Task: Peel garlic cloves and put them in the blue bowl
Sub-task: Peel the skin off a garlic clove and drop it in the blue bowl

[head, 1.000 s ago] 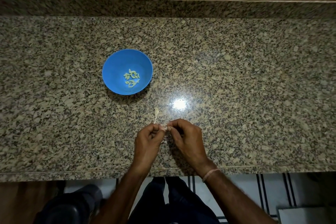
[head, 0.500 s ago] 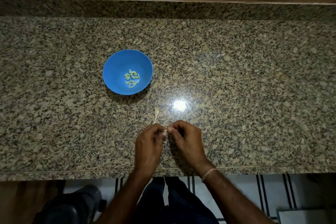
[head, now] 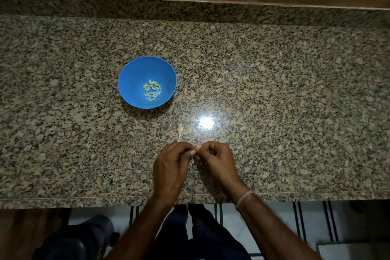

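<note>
A blue bowl point(head: 135, 69) stands on the granite counter, left of centre, with several peeled garlic cloves point(head: 152, 90) in its bottom. Near the counter's front edge my left hand point(head: 171, 167) and my right hand point(head: 217, 160) meet fingertip to fingertip and pinch a small garlic clove point(head: 194, 150) between them; only a pale sliver of it shows. A thin strand of skin hangs below the fingers. One unpeeled garlic clove with a tail point(head: 180, 131) lies on the counter just beyond my left hand.
The granite counter point(head: 274, 91) runs the full width, with a raised granite back ledge and a wooden wall behind. A bright lamp reflection point(head: 206, 123) sits right of the loose clove. Below the front edge are my legs and a tiled floor.
Both hands stay together at the same spot, with only small finger movements on the clove. The bowl and the loose clove have not moved.
</note>
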Available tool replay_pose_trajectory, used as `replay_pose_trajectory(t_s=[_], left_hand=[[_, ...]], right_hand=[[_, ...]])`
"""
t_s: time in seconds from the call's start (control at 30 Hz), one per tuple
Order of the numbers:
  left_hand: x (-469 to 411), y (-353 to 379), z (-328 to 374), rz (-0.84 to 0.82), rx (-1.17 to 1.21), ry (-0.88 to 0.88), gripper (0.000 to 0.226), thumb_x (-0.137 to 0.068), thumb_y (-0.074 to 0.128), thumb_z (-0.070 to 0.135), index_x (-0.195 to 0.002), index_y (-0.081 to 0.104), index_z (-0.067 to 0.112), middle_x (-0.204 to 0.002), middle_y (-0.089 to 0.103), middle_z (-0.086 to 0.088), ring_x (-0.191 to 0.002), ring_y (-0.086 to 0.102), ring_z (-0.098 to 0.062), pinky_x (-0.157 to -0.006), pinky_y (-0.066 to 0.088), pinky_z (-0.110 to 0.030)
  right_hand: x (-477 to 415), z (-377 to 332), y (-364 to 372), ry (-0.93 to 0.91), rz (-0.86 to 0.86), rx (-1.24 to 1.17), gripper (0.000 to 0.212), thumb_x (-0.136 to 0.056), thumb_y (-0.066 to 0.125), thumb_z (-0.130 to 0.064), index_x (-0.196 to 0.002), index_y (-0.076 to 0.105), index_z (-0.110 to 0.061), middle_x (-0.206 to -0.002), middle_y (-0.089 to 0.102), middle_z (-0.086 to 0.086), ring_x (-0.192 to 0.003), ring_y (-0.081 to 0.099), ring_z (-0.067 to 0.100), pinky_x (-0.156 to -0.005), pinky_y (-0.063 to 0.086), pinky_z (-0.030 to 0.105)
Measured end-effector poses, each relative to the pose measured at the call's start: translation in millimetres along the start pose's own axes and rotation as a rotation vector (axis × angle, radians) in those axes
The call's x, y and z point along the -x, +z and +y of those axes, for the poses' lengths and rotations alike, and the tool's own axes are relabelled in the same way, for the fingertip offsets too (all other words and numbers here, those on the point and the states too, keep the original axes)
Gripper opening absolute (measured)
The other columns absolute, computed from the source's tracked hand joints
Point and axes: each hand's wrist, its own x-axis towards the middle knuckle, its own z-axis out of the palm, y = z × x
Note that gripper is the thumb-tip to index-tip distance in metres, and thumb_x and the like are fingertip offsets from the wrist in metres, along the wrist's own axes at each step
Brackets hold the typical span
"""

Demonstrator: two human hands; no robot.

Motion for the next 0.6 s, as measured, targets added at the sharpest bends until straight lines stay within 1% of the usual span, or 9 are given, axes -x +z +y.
replay_pose_trajectory(t_s=[0.07,0.17,0.3,0.37,0.4,0.47,0.5,0.53,0.6], left_hand=[[-0.1,0.1,1.1,0.001,0.052,-0.017,0.009,-0.096,0.07,0.019,-0.094,0.073,0.028,-0.094,0.068,0.017,-0.088,0.065,-0.006,-0.068,0.057,-0.041],[-0.1,2.2,2.4,0.01,0.198,-0.142,0.014,-0.091,0.074,0.012,-0.091,0.073,0.026,-0.091,0.072,0.015,-0.086,0.068,-0.006,-0.072,0.059,-0.038],[-0.6,5.8,5.2,0.001,0.33,-0.287,0.019,-0.093,0.071,0.009,-0.087,0.071,0.028,-0.086,0.074,0.012,-0.083,0.07,-0.007,-0.077,0.061,-0.041],[-0.1,8.0,3.5,0.036,0.313,-0.346,0.018,-0.098,0.067,0.016,-0.084,0.069,0.028,-0.08,0.072,0.012,-0.076,0.069,-0.007,-0.075,0.062,-0.043],[0.1,8.5,1.9,0.056,0.299,-0.368,0.019,-0.101,0.063,0.022,-0.083,0.069,0.027,-0.077,0.072,0.01,-0.073,0.069,-0.01,-0.072,0.062,-0.046],[0.5,8.9,-0.6,0.065,0.262,-0.376,0.022,-0.104,0.059,0.028,-0.085,0.069,0.024,-0.074,0.071,0.006,-0.071,0.068,-0.013,-0.07,0.061,-0.049],[0.4,8.8,-1.0,0.042,0.241,-0.355,0.016,-0.104,0.059,0.026,-0.09,0.069,0.025,-0.08,0.071,0.008,-0.074,0.068,-0.008,-0.071,0.061,-0.046],[0.7,8.3,0.1,0.009,0.23,-0.32,0.009,-0.102,0.062,0.022,-0.098,0.068,0.027,-0.089,0.072,0.011,-0.08,0.067,-0.002,-0.072,0.061,-0.038],[1.4,7.4,2.4,-0.047,0.184,-0.227,0.014,-0.097,0.069,0.022,-0.106,0.069,0.033,-0.102,0.07,0.017,-0.089,0.065,0.003,-0.072,0.056,-0.027]], right_hand=[[1.4,-1.5,1.4,0.005,-0.009,-0.025,0.029,-0.098,0.071,-0.028,-0.075,0.073,-0.011,-0.073,0.071,0.012,-0.067,0.063,0.017,-0.07,0.053,0.036],[3.5,-4.0,2.9,0.028,-0.016,-0.059,0.03,-0.099,0.069,-0.027,-0.074,0.07,-0.01,-0.069,0.068,0.007,-0.066,0.062,0.016,-0.067,0.052,0.034],[8.7,-9.1,8.2,0.211,-0.042,-0.304,0.024,-0.101,0.066,-0.021,-0.084,0.069,-0.004,-0.065,0.061,0.006,-0.057,0.054,0.013,-0.055,0.041,0.028],[10.3,-6.8,10.2,0.21,-0.014,-0.307,0.025,-0.101,0.067,-0.023,-0.084,0.069,-0.005,-0.066,0.061,0.007,-0.056,0.052,0.015,-0.053,0.04,0.028],[11.0,-5.7,10.3,0.189,0.005,-0.293,0.026,-0.101,0.067,-0.024,-0.082,0.069,-0.006,-0.066,0.061,0.007,-0.057,0.052,0.016,-0.054,0.041,0.029],[11.4,-5.7,8.7,0.145,0.03,-0.265,0.027,-0.101,0.067,-0.024,-0.08,0.068,-0.007,-0.067,0.061,0.007,-0.06,0.052,0.019,-0.056,0.044,0.032],[11.0,-5.8,6.9,0.128,0.037,-0.25,0.026,-0.101,0.066,-0.023,-0.08,0.068,-0.008,-0.067,0.062,0.006,-0.062,0.054,0.019,-0.058,0.046,0.031],[10.2,-5.9,5.2,0.116,0.039,-0.235,0.026,-0.101,0.066,-0.022,-0.079,0.068,-0.008,-0.067,0.063,0.005,-0.062,0.055,0.018,-0.06,0.047,0.03],[8.5,-6.4,4.4,0.098,0.038,-0.218,0.026,-0.101,0.066,-0.021,-0.078,0.07,-0.009,-0.068,0.065,0.005,-0.064,0.058,0.016,-0.061,0.049,0.03]])
